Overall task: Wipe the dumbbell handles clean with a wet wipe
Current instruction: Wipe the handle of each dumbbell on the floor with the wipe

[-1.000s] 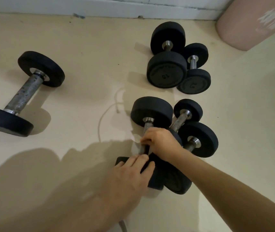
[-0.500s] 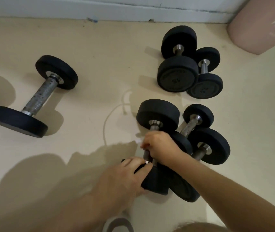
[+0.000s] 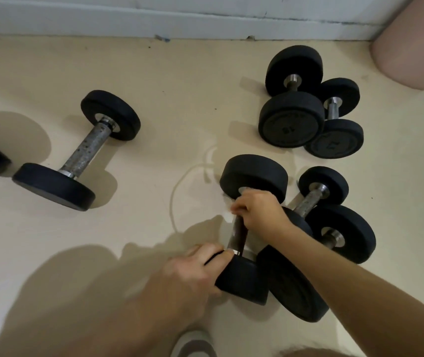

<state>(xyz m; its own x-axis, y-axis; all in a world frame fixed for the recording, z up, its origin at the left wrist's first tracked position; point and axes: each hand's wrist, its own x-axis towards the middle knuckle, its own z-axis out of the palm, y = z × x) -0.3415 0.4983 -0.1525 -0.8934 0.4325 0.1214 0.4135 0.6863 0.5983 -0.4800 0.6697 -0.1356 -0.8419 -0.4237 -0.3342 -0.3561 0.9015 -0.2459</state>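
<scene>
A black dumbbell lies on the cream floor, its dark metal handle running toward me. My right hand is curled round the far end of that handle, with a bit of white wet wipe showing under the fingers. My left hand grips the dumbbell's near black weight from the left side. The part of the handle under my right hand is hidden.
Two more dumbbells lie tight against the right of the held one. Another pair stands near the white skirting at the back right. A rusty-handled dumbbell lies at left. A pink object fills the top right corner.
My right hand has slid along the handle away from me, up to the far weight, leaving the near part of the handle bare. My left hand stays on the near weight.
</scene>
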